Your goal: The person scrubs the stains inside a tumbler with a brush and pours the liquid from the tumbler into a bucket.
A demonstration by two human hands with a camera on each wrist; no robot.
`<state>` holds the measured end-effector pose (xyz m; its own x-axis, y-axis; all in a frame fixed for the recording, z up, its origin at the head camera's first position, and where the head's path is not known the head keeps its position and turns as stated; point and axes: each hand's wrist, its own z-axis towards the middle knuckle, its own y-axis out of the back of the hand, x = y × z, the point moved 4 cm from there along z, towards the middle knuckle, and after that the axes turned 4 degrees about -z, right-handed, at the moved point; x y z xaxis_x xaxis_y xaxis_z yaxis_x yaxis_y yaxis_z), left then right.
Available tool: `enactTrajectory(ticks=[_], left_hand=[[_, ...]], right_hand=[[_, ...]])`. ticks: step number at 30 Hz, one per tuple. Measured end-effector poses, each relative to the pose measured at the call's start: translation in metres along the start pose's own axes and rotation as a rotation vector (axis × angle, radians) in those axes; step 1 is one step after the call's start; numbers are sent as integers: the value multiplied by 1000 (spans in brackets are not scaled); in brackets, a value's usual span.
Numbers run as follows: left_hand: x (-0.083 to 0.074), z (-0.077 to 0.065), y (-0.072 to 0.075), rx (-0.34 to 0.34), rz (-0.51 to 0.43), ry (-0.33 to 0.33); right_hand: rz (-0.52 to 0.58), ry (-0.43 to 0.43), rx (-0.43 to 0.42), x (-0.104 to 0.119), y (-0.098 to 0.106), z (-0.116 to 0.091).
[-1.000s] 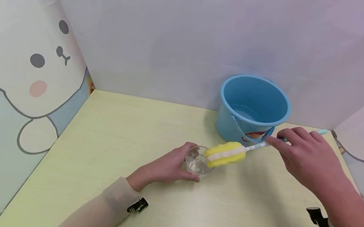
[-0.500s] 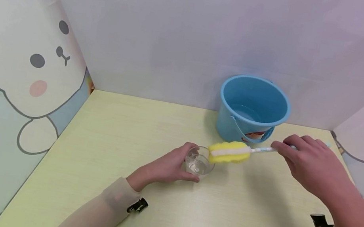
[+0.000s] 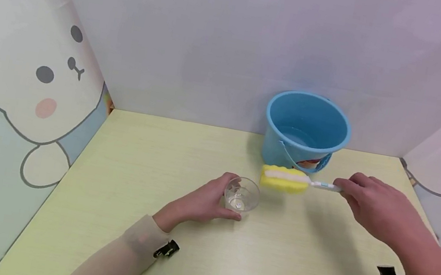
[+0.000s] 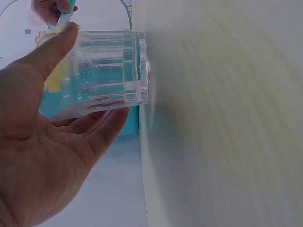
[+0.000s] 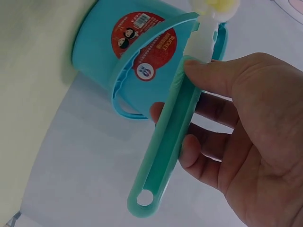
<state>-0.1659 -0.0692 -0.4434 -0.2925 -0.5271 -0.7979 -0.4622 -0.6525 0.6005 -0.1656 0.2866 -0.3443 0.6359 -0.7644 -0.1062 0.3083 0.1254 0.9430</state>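
A clear ridged glass [image 3: 242, 198] stands upright on the table, its mouth facing up in the head view. My left hand [image 3: 205, 199] grips it from the left, thumb on the near side and fingers round the far side, as the left wrist view also shows. My right hand [image 3: 379, 210] holds a sponge cup brush by its teal handle [image 5: 165, 137], thumb pressed along the top and fingers curled beneath. The brush's yellow and white sponge head [image 3: 285, 180] hangs level above the table, just right of the glass's rim and apart from it.
A blue bucket [image 3: 271, 148] with a red label stands at the back right against the pale wall, its handle hanging down in front. Something like shallow water shows at its bottom. The light wood-toned table [image 3: 146, 159] ends at patterned side walls.
The sponge brush has moved right, from over the glass's rim to beside it, and turned nearly level. My right hand has shifted right and nearer. The left hand and glass have stayed put.
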Motion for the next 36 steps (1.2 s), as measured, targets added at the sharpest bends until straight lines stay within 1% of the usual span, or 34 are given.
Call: enactTrajectory(ticks=[5,11,21,24,29,36], left_hand=[[0,0,0,-2,1,1],[1,1,0,4,7,10],[1,1,0,6,8,17],[0,1,0,5,7,20],[1,1,0,7,9,24],[1,1,0,8,2,17]], right_hand=[[21,-45,56,0,-10,-3],[66,-112,188,1,-26,-4],[131,-129,294,6,-49,-5],[143,-127,315,7,-56,-6],[155,-116,316,8,-63,-8],[178,-133,356,8,-72,-10]])
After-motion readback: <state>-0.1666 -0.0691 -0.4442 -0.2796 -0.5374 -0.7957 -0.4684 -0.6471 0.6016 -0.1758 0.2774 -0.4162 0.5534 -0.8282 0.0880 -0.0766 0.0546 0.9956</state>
